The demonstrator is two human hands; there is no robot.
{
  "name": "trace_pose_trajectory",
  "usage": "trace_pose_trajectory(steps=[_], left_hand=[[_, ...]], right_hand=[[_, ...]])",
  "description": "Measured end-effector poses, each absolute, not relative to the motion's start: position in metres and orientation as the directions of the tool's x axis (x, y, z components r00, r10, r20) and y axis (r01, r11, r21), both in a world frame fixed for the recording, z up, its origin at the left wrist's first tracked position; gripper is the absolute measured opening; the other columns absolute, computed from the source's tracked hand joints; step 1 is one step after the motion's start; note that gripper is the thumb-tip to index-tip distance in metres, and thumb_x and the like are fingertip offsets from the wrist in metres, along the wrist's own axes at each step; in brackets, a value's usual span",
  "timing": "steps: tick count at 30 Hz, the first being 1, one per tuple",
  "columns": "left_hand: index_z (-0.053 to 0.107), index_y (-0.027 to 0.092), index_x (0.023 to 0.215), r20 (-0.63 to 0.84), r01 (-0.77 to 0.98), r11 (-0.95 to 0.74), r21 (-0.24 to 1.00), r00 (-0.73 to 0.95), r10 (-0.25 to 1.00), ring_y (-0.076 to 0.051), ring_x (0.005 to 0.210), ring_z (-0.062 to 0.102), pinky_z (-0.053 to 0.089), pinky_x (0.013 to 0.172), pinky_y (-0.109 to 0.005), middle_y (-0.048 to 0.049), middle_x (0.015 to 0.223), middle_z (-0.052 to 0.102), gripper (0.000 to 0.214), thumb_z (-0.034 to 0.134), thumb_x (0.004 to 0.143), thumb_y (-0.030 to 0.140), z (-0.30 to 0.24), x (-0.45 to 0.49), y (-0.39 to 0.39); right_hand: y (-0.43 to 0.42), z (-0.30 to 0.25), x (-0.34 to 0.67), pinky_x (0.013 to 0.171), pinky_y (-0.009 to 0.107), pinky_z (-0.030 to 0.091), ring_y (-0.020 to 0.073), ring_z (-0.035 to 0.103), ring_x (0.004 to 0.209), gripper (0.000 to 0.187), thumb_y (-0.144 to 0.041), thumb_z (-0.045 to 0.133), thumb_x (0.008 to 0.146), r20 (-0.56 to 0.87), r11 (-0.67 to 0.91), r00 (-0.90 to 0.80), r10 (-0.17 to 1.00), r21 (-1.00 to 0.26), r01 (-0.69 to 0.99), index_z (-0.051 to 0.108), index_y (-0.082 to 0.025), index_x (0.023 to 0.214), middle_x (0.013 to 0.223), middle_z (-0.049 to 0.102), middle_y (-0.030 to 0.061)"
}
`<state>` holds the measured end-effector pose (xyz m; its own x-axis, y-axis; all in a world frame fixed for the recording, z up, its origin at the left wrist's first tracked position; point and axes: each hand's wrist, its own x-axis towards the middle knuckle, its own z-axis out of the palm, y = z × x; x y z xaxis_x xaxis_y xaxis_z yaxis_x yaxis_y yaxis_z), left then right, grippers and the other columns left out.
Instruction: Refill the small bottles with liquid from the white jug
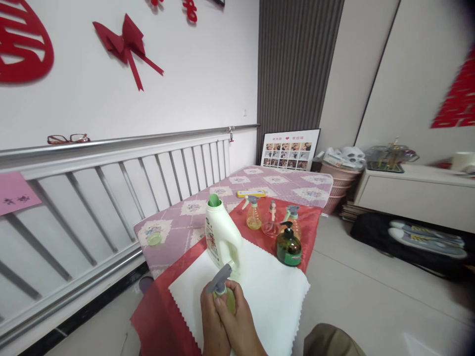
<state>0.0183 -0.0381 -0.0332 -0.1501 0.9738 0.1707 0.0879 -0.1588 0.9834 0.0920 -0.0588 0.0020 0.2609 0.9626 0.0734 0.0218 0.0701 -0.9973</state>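
My left hand (210, 316) and my right hand (239, 319) are closed together around a small yellow-green spray bottle (229, 298) with a grey trigger head (219, 280), held over a white cloth (274, 296). Just behind it stands a large white detergent jug (221, 236) with a green spout. Its green cap (153, 239) lies to the left on the patterned cover. Further back stand an amber spray bottle (254, 215), a clear pump bottle (272, 222), a green-headed spray bottle (293, 217) and a dark green pump bottle (288, 246).
A red cloth (163, 301) lies over the pink patterned table cover (282, 183). A yellow flat object (251, 193) rests further back. White railing (111, 188) runs on the left with glasses (68, 139) on top. A photo board (289, 150), baskets (339, 178) and a white cabinet (415, 193) stand behind.
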Motion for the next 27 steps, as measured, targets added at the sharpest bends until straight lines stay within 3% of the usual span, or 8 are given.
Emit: trace_pose_trajectory(steps=[5,11,16,23,27], left_hand=[[0.060,0.017,0.113,0.166,0.192,-0.148,0.970,-0.086,0.982,-0.031,0.114,0.058,0.042,0.102,-0.046,-0.0151,0.116,0.066,0.042,0.054,0.083,0.046,-0.030,0.015,-0.038],[0.050,0.015,0.124,0.060,0.193,-0.082,0.978,0.120,0.991,-0.029,0.129,0.049,0.036,0.111,-0.045,-0.0181,0.140,0.053,0.049,0.041,0.091,0.049,-0.020,0.004,-0.033],[0.051,0.016,0.126,0.021,0.211,-0.069,0.975,0.222,0.975,-0.027,0.129,0.049,0.034,0.113,-0.041,-0.0154,0.141,0.053,0.052,0.040,0.091,0.052,-0.010,-0.006,-0.030],[0.058,0.018,0.124,0.018,0.138,-0.057,0.989,0.268,0.963,-0.027,0.124,0.054,0.037,0.112,-0.042,-0.0134,0.137,0.059,0.056,0.046,0.088,0.059,-0.004,-0.011,-0.027],[0.051,0.018,0.129,0.020,0.071,-0.036,0.997,0.208,0.978,-0.028,0.132,0.049,0.035,0.114,-0.043,-0.0148,0.138,0.057,0.059,0.047,0.087,0.060,-0.013,-0.007,-0.027]], right_hand=[[-0.064,-0.025,0.109,0.117,0.040,0.033,0.0254,0.044,0.138,0.056,-0.052,0.049,0.089,0.102,0.087,0.168,0.981,-0.992,0.094,0.045,-0.019,0.134,0.146,0.051,0.0146],[-0.059,-0.038,0.121,0.117,0.048,0.032,0.0277,0.042,0.140,0.061,-0.062,0.041,0.090,0.056,0.046,0.177,0.983,-0.997,0.061,0.045,-0.020,0.134,0.148,0.049,0.0165],[-0.055,-0.022,0.117,0.120,0.045,0.026,0.0255,0.040,0.141,0.064,-0.060,0.037,0.094,0.116,0.103,0.090,0.989,-0.986,0.134,0.043,-0.017,0.140,0.151,0.046,0.0168],[-0.041,0.002,0.122,0.116,0.042,0.033,0.0253,0.047,0.135,0.049,-0.048,0.042,0.096,0.190,0.205,-0.094,0.977,-0.961,0.184,0.051,-0.020,0.135,0.142,0.055,0.0131],[-0.043,0.012,0.122,0.101,0.041,0.046,0.0248,0.062,0.113,0.035,-0.040,0.046,0.095,0.208,0.217,-0.070,0.976,-0.959,0.180,0.060,-0.020,0.120,0.120,0.068,0.0101]])
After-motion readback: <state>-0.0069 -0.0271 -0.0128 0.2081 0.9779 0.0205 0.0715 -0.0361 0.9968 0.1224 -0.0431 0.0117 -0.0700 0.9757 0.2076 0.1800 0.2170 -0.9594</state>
